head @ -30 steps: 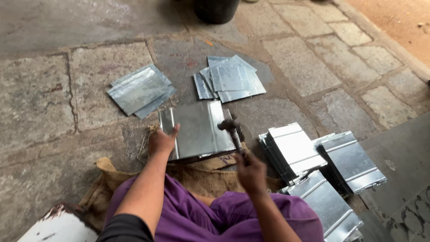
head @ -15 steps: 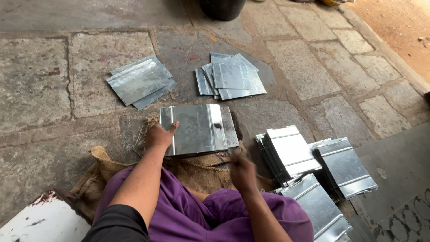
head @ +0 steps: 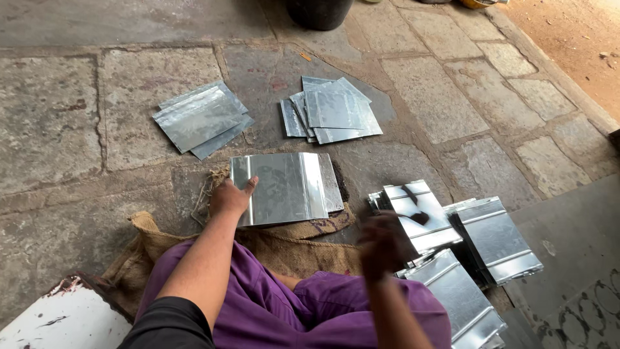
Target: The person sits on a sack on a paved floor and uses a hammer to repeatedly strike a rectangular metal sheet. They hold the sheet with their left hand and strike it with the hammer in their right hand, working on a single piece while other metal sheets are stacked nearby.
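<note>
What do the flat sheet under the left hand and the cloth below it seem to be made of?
The flat sheet looks like thin metal, probably galvanised steel: it is grey, shiny and mirrors the light, with a folded edge. The cloth looks like coarse brown jute sacking, with a rough weave and frayed threads. The left hand rests on the sheet's edge.

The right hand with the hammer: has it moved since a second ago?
Yes. The right hand has swung right and toward the person, off the metal sheet the left hand holds, toward the ribbed sheet stack.
</note>
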